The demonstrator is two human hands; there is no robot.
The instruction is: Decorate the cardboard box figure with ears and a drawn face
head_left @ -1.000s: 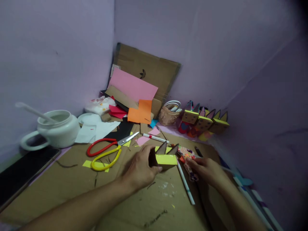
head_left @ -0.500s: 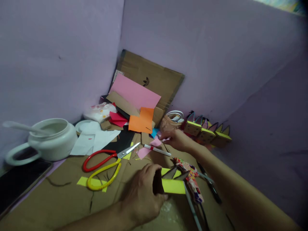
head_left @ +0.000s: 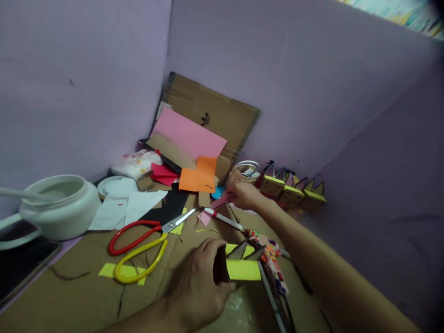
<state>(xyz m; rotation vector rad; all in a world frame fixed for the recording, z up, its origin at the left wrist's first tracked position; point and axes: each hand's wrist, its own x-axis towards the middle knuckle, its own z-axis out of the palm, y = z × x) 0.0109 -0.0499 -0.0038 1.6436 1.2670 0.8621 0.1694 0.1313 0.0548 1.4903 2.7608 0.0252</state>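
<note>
My left hand (head_left: 201,277) is wrapped round a small cardboard piece faced with yellow paper (head_left: 243,269); grey pointed shapes stand up from it. Farther back, my right hand (head_left: 243,194) pinches a pink paper piece (head_left: 222,201) above the cardboard-covered work surface (head_left: 86,296). Just below that paper lie a white pen with a red band (head_left: 225,219) and another pink scrap (head_left: 205,217). A glue gun covered in patterned material (head_left: 272,259) rests right of the yellow piece, partly hidden by my right forearm. Scissors with red and yellow handles (head_left: 156,236) lie spread to the left.
A white pot (head_left: 62,208) with a spoon and a dark phone (head_left: 27,263) stand at the left. Coloured paper, including an orange piece (head_left: 199,178), is heaped before a leaning cardboard sheet (head_left: 225,111). Several yellow-edged cardboard pieces with pointed tops (head_left: 293,192) line the wall.
My right hand has picked up the pink paper, which now tilts up from the surface. My left hand still holds the yellow-faced piece. The whole view has shifted slightly.
</note>
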